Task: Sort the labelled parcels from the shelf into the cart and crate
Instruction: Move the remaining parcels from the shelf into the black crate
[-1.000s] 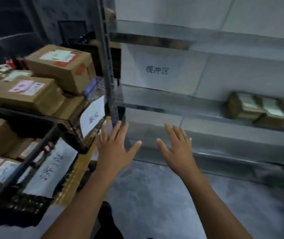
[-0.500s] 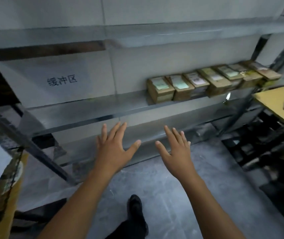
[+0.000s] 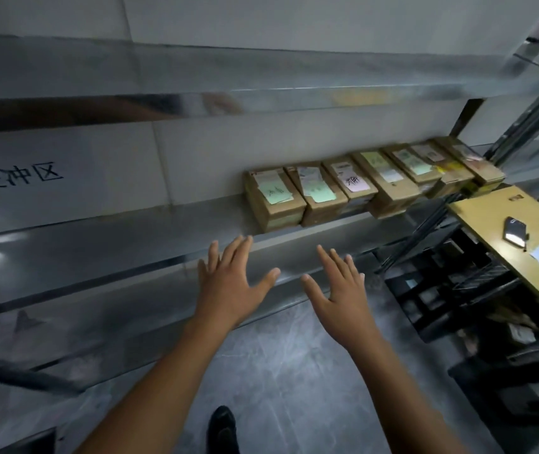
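Parcels: a row of labelled cardboard parcels (image 3: 389,186) is sitting on the middle shelf (image 3: 97,247), packed side by side against the wall, right of centre.
Left hand (image 3: 228,286): hovering in front of the shelf edge, its fingers (image 3: 240,250) straight and spread, holding nothing; the tips are lying just short of the end parcel (image 3: 274,204).
Right hand (image 3: 340,296): hovering beside the left, fingers likewise apart, empty.
Step in hand: judged to be the reach for a parcel, most likely the end parcel.
Method advised: taking the end parcel first, since its left side is standing free; drawing it straight toward the shelf edge, gripping both long sides, and reading its green label (image 3: 274,193) before turning away.
Risk: the parcels are touching, so a skewed pull is likely to be dragging the neighbour along.
Destination: cart and crate are not showing clearly enough to identify.
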A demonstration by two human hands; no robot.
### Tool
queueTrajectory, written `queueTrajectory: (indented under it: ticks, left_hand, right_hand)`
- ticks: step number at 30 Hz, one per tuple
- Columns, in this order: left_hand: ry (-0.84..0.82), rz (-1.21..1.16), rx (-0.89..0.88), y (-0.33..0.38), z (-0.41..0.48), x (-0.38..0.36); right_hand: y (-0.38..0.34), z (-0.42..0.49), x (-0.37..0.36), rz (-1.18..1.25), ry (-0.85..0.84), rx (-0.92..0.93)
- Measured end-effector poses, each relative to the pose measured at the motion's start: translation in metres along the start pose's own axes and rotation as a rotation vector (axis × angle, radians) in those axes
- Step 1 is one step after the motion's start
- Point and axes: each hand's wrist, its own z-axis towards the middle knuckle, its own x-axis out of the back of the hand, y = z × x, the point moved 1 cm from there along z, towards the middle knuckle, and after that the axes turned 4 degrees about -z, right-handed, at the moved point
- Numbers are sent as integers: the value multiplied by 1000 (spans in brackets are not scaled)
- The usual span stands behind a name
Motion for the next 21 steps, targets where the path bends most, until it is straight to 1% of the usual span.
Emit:
queueTrajectory:
  ticks: [4, 7, 11, 15, 18, 21]
  left_hand:
    - [-33, 9, 35, 0, 42, -5]
    - [-45, 34, 67, 0, 62, -9]
    - [-68, 33, 108, -5, 89, -18]
    - [-95, -24, 163, -3, 116, -28]
    - [-62, -71, 216, 3, 143, -36]
    - [-13, -184, 299, 11, 172, -46]
  right_hand:
    - [3, 34, -2, -14, -2, -8]
    - [8, 52, -3, -15, -33, -6]
    - [17, 84, -4, -23, -33, -4]
    - [28, 121, -7, -8, -76, 26]
    - [34, 157, -9, -7, -111, 70]
    - [42, 192, -6, -10, -157, 143]
